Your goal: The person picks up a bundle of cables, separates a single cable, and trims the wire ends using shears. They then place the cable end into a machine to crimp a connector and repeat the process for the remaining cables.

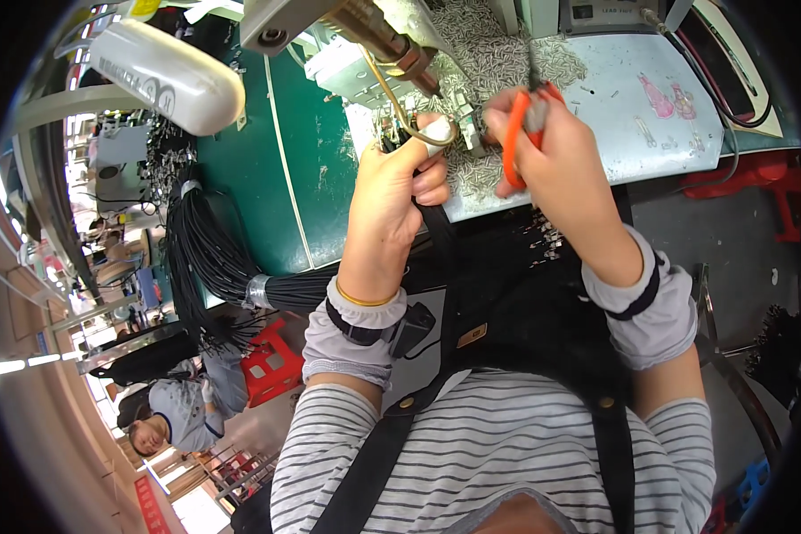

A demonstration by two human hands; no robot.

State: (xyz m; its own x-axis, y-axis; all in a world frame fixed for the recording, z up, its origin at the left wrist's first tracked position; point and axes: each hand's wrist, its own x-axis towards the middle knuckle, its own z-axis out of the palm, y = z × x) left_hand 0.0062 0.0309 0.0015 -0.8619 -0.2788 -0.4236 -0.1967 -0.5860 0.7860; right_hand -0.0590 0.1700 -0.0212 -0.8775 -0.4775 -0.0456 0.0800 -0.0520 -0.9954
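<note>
My left hand (399,173) is closed, with a white cover on the thumb tip, beneath the machine's metal head (409,58). Black cables (436,230) hang down from under its fingers; the gripped part is mostly hidden. A bent brass-coloured tube (385,89) curves down beside the thumb. Orange-handled scissors (513,142) are gripped in my right hand (556,147), their dark blades pointing away from me. Between the hands stands a small metal fixture (467,120). Many small silver metal pieces (481,44) lie heaped around and behind it.
A light-blue sheet (627,133) covers the right part of the green table (262,178). Tied bundles of black cable (209,245) drape over the left edge. A white cylinder (165,76) hangs at upper left. Red stools (271,360) stand nearby. Another person (182,414) sits farther left.
</note>
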